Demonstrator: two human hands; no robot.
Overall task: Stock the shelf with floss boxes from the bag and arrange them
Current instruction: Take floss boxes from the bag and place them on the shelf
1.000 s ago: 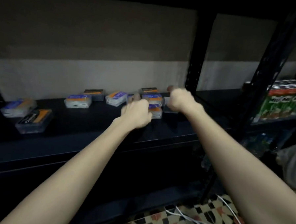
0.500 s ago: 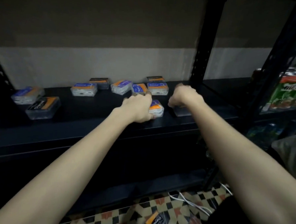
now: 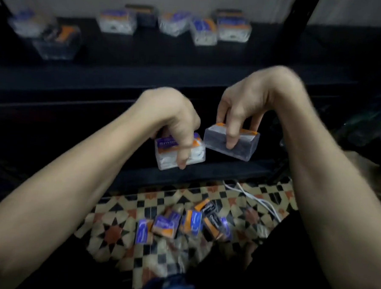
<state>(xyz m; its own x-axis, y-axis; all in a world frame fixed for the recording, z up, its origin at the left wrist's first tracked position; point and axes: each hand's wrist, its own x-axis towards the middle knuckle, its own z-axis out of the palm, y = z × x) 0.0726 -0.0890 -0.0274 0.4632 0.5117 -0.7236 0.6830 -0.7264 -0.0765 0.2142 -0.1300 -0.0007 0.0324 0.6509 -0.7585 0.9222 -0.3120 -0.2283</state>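
My left hand (image 3: 175, 119) grips a clear floss box with a purple and orange label (image 3: 178, 151) from above, in front of the black shelf. Beside it, my right hand (image 3: 247, 103) grips a darker clear floss box with an orange top (image 3: 231, 142), fingers curled over its near side. Both boxes hang in the air below the shelf board (image 3: 188, 78). Several floss boxes (image 3: 204, 31) lie in a loose row at the back of the shelf. More floss boxes (image 3: 181, 225) lie in a clear bag on the tiled floor below.
Two more boxes (image 3: 56, 38) sit at the shelf's left end. A black upright post (image 3: 302, 15) stands at the right. A lower shelf board (image 3: 205, 171) runs under my hands. White cables (image 3: 255, 196) lie on the patterned floor tiles.
Both hands have pulled back from the shelf and down, each carrying a floss box. The view has tilted down, showing the floor and the boxes there.
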